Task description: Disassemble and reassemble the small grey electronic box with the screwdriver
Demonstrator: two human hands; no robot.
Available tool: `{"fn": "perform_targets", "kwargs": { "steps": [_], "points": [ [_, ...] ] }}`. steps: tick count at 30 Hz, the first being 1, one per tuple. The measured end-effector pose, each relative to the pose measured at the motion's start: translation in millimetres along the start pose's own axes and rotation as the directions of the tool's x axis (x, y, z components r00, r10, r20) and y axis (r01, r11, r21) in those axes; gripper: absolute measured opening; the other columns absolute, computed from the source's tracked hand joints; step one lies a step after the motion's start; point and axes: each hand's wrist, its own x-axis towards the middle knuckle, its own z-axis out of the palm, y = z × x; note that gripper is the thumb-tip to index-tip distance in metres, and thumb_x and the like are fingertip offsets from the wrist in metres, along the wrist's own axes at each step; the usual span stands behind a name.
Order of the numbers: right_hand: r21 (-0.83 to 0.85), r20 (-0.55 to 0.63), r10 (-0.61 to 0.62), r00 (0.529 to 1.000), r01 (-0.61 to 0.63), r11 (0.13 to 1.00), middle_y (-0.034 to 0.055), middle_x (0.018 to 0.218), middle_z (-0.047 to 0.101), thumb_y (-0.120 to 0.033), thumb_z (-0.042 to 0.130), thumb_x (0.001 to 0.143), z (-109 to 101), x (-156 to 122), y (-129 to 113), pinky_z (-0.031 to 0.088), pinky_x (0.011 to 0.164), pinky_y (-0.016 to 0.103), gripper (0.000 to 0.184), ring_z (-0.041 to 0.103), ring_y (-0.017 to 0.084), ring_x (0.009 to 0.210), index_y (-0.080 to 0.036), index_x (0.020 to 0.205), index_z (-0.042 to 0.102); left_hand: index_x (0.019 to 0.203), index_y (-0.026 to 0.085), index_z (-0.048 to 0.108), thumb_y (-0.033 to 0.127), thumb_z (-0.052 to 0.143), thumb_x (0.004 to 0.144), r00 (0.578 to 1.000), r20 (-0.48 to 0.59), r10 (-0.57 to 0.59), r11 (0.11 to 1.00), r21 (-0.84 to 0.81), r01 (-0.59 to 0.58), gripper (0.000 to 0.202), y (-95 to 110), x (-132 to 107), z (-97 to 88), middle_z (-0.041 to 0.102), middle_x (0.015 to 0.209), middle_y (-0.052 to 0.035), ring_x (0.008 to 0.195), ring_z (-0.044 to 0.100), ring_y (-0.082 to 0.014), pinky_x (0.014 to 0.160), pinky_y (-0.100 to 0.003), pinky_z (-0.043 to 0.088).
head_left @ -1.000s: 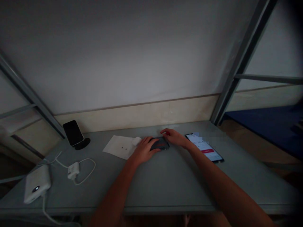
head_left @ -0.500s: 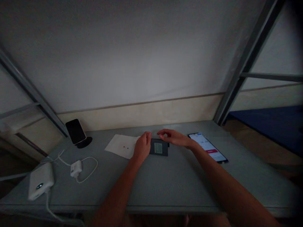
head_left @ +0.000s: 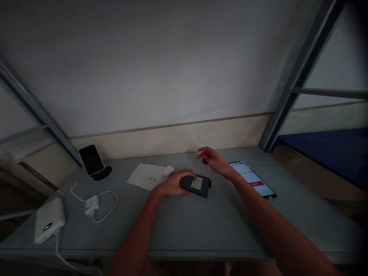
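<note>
One dark notebook [head_left: 203, 189] — partly hidden by the left hand [head_left: 173, 184].

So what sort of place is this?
Perhaps a dorm-style room: a grey desk stands against a wall, flanked by metal frames, with a blue bunk-like surface to the right.

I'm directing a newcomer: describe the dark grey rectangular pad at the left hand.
On the long grey desk, find the left hand. It holds the dark grey rectangular pad. Unlike the white paper sheet nearby, this pad bears a pale rectangular label.
</note>
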Motion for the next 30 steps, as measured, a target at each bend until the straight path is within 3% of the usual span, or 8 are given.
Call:
{"fn": "perform_targets", "kwargs": {
  "steps": [5,11,14,18,20,26,30],
  "points": [
    [0.361,-0.088,-0.025,0.996,0.055,0.931,0.0034,0.093,0.070,-0.050,0.067,0.085,5,0,-17,0.057,0.081,0.039,0.039,0.071,0.017,0.079,-0.023,0.107,0.050,0.125,0.023,0.067,0.022,0.080,0.072,0.981,-0.194,-0.019,0.991,0.129,0.045,0.054,0,8,14.7,0.064,0.131,-0.0100,0.122,0.058,-0.0266,0.109,-0.040,0.041],
    [0.463,-0.119,-0.108,0.987,0.151,0.873,0.0037,0.101,0.070,-0.052,0.067,0.087,27,-13,-54,0.058,0.086,0.041,0.037,0.073,0.018,0.086,-0.026,0.105,0.048,0.119,0.023,0.072,0.042,0.062,0.089,0.949,-0.300,-0.101,0.988,0.081,0.131,0.037,11,12,22.5,0.071,0.120,-0.0077,0.113,0.062,-0.0258,0.103,-0.038,0.044],
    [0.459,-0.121,-0.149,0.981,0.189,0.868,0.0017,0.096,0.068,-0.049,0.066,0.089,39,-20,-68,0.060,0.084,0.039,0.032,0.072,0.016,0.081,-0.026,0.103,0.049,0.111,0.020,0.073,0.046,0.048,0.097,0.929,-0.350,-0.118,0.992,0.007,0.128,0.039,14,14,28.5,0.072,0.114,-0.0067,0.110,0.062,-0.0241,0.103,-0.036,0.044],
    [0.410,-0.130,-0.161,0.978,0.200,0.890,0.0001,0.092,0.064,-0.047,0.064,0.091,46,-24,-73,0.060,0.079,0.036,0.028,0.071,0.015,0.077,-0.026,0.101,0.049,0.102,0.019,0.072,0.052,0.027,0.102,0.888,-0.369,-0.275,0.961,-0.129,0.244,0.056,16,19,37.3,0.074,0.095,-0.0068,0.095,0.066,-0.0230,0.092,-0.036,0.049],
    [0.387,-0.143,-0.151,0.978,0.196,0.901,-0.0002,0.093,0.063,-0.046,0.062,0.092,46,-24,-70,0.059,0.078,0.035,0.026,0.070,0.015,0.078,-0.025,0.102,0.049,0.103,0.020,0.070,0.050,0.020,0.103,0.882,-0.373,-0.287,0.954,-0.196,0.228,0.058,16,21,38.5,0.073,0.099,-0.0065,0.097,0.065,-0.0216,0.094,-0.035,0.049],
    [0.329,-0.153,-0.144,0.978,0.188,0.926,-0.0001,0.091,0.062,-0.045,0.060,0.094,47,-23,-64,0.058,0.078,0.033,0.024,0.070,0.015,0.078,-0.025,0.100,0.050,0.102,0.019,0.063,0.036,0.039,0.096,0.905,-0.378,-0.195,0.932,-0.359,0.051,0.030,5,21,35.6,0.069,0.107,-0.0052,0.105,0.061,-0.0214,0.096,-0.034,0.047],
    [0.291,-0.149,-0.137,0.979,0.176,0.940,0.0008,0.093,0.062,-0.044,0.058,0.094,48,-23,-60,0.058,0.078,0.034,0.022,0.069,0.016,0.078,-0.024,0.101,0.051,0.098,0.019,0.059,0.030,0.038,0.093,0.889,-0.394,-0.236,0.908,-0.416,0.057,0.024,1,25,40.5,0.067,0.106,-0.0056,0.103,0.060,-0.0217,0.092,-0.035,0.047]
  ]
}}
